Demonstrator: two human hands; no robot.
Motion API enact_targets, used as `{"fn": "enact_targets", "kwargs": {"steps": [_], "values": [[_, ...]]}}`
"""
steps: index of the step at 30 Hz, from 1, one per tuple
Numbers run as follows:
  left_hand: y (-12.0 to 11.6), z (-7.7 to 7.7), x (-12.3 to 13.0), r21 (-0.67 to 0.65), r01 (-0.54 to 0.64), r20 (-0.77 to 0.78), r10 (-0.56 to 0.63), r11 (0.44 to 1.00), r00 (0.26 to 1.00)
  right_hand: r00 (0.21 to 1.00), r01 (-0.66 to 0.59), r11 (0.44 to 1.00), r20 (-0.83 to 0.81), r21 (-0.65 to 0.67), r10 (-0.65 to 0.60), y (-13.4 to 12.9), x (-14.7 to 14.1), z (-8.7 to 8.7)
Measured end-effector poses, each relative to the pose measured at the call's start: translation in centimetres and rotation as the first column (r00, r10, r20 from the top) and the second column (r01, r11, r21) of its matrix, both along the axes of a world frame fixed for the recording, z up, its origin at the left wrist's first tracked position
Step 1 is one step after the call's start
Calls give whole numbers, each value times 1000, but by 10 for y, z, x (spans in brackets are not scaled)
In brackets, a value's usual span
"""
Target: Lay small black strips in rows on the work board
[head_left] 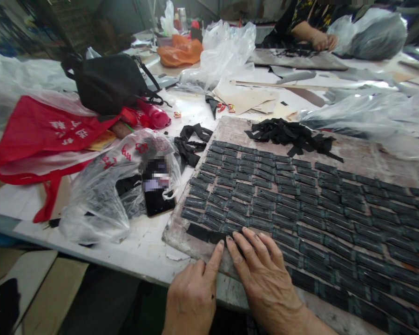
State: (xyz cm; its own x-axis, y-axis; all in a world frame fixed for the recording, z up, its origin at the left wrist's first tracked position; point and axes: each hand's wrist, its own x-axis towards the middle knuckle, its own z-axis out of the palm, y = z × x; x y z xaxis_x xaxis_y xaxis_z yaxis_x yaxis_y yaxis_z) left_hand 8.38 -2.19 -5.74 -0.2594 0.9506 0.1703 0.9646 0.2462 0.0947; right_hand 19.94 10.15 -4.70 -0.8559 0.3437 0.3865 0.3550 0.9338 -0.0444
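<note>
A grey, worn board (176, 229) bears rows of short black fabric strips (278, 187), many with a shiny surface. At its near left corner lies a plain matte black strip (199, 232). My left hand (194, 293) rests its outstretched index fingertip on the end of that strip; its other fingers curl under and the thumb is hidden. Beside it, my right hand (261, 265) lies palm down with fingers spread, its fingertips on the strips in the nearest rows. A heap of loose black strips (289, 134) sits on the board's far part.
Left of the board are a phone (157, 202) on a clear plastic bag (97, 200), a red bag (45, 139) and a black bag (106, 83). More clear plastic (380, 121) lies at right. Across the table, a co-worker's hands (323, 41) are over another board (300, 60).
</note>
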Motion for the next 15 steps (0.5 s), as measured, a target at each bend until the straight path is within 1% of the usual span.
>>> {"fn": "enact_targets", "kwargs": {"steps": [5,11,15], "values": [[3,0,2,-29,-29,37,30,999,999,1000,-7,1000,-5,-8,7,0,0,1],[4,0,1,-9,-44,90,44,999,995,1000,6,1000,-7,23,-6,-1,1,-2],[6,2,3,-61,-114,116,121,992,986,1000,-17,999,12,37,16,0,1,-2]]}}
